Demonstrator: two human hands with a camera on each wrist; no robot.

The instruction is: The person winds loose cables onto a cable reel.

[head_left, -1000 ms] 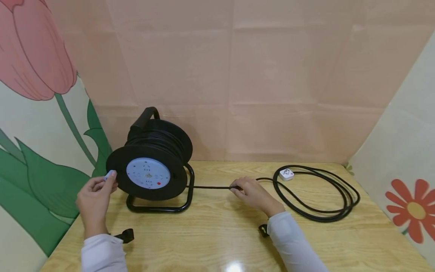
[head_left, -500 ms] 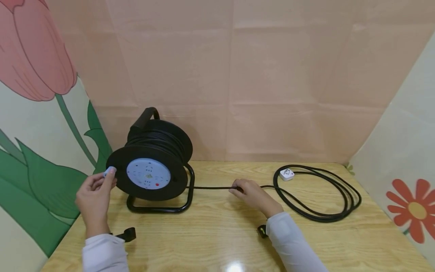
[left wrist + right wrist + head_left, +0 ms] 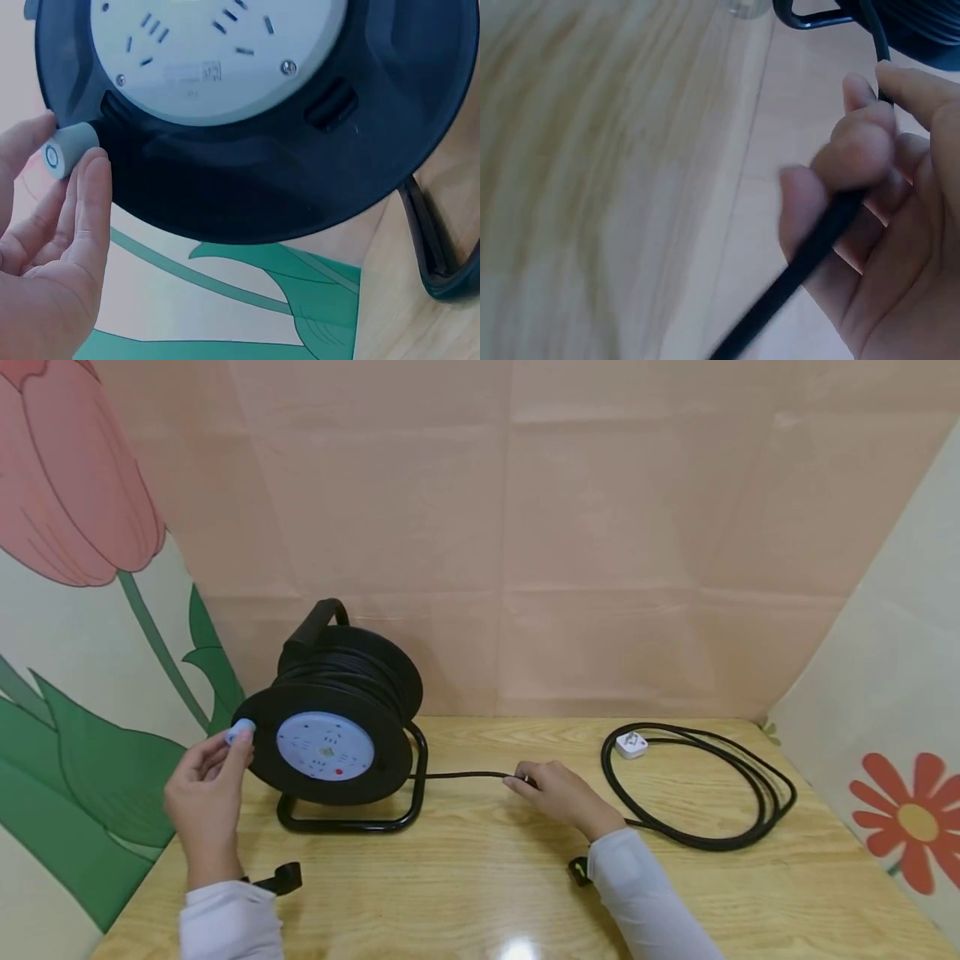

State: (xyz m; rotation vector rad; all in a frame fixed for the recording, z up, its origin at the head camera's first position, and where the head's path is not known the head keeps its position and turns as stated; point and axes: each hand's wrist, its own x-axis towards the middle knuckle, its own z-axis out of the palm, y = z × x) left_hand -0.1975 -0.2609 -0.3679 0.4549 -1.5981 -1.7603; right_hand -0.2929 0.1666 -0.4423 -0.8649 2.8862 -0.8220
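A black cable reel (image 3: 322,710) stands on its tubular frame at the left of the table, with cable wound on its drum and a pale socket panel (image 3: 326,745) on its front face. My left hand (image 3: 210,789) pinches the small pale crank knob (image 3: 73,148) at the left of the disc, between thumb and fingers. Right of the reel, my right hand (image 3: 558,793) grips the black cable (image 3: 795,274), which runs from the reel through its curled fingers. The white plug (image 3: 632,745) lies by the loose cable coil (image 3: 757,835) at the right.
The wooden table (image 3: 465,893) ends at a pink backdrop (image 3: 615,543). Flower-printed panels stand on both sides. Black straps (image 3: 281,878) hang from both wrists. The reel's frame foot (image 3: 352,825) rests in front of the drum.
My left hand has moved slightly up with the knob, and the socket panel has turned a little. The cable stretch between my right hand and the coil has shifted toward me.
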